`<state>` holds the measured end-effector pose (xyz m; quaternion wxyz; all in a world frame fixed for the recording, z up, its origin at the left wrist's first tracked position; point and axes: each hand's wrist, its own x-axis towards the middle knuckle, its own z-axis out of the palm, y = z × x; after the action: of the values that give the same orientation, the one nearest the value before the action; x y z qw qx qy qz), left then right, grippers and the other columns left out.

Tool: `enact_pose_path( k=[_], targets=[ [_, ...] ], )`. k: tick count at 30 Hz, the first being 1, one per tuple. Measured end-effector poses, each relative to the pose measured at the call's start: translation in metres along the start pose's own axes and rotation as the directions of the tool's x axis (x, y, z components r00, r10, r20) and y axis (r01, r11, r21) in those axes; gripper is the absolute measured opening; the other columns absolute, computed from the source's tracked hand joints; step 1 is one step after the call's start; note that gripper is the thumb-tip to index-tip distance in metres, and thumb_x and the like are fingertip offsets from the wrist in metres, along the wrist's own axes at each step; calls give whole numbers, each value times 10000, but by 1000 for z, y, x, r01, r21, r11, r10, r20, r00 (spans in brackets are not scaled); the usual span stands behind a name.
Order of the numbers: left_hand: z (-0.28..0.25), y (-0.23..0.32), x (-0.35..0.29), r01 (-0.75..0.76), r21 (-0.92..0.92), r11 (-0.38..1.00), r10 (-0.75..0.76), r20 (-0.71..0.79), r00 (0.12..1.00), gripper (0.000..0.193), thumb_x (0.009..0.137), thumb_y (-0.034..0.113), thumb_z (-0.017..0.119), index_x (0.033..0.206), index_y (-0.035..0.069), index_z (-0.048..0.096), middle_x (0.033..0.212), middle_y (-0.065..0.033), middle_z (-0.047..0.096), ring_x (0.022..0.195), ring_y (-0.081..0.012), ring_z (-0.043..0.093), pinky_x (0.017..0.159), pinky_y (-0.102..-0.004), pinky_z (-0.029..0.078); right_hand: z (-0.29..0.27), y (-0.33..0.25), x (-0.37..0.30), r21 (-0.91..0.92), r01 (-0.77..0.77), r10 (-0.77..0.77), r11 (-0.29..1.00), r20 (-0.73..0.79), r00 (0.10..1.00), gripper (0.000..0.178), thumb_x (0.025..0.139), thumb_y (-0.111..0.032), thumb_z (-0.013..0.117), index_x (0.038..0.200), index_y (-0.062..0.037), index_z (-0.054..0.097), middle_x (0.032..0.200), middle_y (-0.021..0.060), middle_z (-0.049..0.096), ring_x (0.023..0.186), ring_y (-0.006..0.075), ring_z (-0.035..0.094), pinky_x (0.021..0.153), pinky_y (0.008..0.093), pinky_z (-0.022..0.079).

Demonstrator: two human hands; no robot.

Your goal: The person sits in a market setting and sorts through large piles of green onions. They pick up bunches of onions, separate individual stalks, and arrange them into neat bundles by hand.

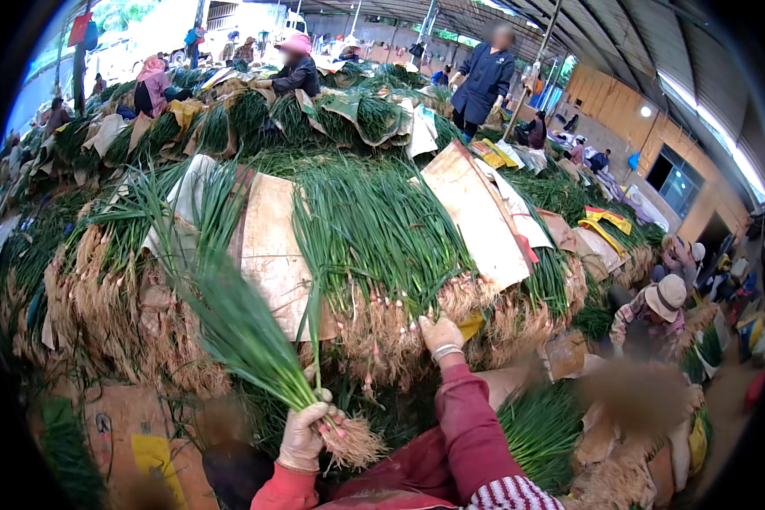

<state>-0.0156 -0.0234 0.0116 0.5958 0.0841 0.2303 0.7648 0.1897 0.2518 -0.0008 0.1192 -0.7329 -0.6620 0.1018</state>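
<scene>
My left hand (304, 438), in a pale work glove, is closed round a bunch of spring onions (251, 327) just above the pinkish bulbs. The long green leaves rise up and to the left, blurred by motion, and the tangled roots hang out to the right of my fist. Ahead lies a big heap of spring onions (374, 225), its bulbs and pale roots facing me. My right hand (441, 334), gloved as well, reaches to the front of this heap with its fingers bent on the stem bases; exactly how many stalks they grip is hidden.
Cardboard sheets (272, 242) and a pale board (476, 217) separate sections of the heap. More spring onions (540, 433) lie beside my right arm. At the right a person in a brimmed hat (665, 299) bends low; a person in a dark coat (483, 85) stands behind the heap.
</scene>
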Motion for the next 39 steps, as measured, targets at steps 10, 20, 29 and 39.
enact_pose_path(
  k=[10, 20, 29, 39],
  targets=[
    [-26, -17, 19, 160, -79, 984, -154, 80, 985, 618, 801, 4, 578, 1378, 53, 365, 912, -32, 571, 741, -207, 605, 683, -386, 553, -2, -70, -35, 206, 350, -292, 914, -266, 919, 313, 840, -334, 601, 948, -40, 589, 814, 231, 644, 791, 425, 620, 723, 506, 489],
    [-26, -23, 26, 156, 16, 988, -157, 53, 986, 475, 858, 72, 606, 1298, 17, 439, 773, -44, 541, 658, -194, 573, 620, -363, 520, -11, -1, -42, -36, 273, -273, 961, -238, 932, 374, 919, -338, 513, 865, 12, 631, 787, 231, 649, 766, 399, 631, 667, 496, 494],
    [-15, -29, 32, 256, 87, 963, -264, 99, 959, 449, 826, 25, 594, 1258, 17, 474, 850, -29, 569, 676, -159, 583, 691, -370, 515, -11, 22, -59, 916, -169, -304, 365, 289, 908, 311, 941, -313, 555, 917, -27, 673, 568, 85, 555, 462, 130, 518, 446, 327, 409],
    [-18, -35, 41, 164, 127, 978, -174, 65, 983, 294, 809, -4, 609, 1096, 22, 552, 1186, -144, 594, 1063, -288, 618, 816, -410, 572, -8, -13, -151, 348, 764, -731, 543, -253, 634, 272, 949, -293, 488, 792, -127, 636, 598, 105, 597, 522, 308, 593, 470, 391, 461]
  ],
)
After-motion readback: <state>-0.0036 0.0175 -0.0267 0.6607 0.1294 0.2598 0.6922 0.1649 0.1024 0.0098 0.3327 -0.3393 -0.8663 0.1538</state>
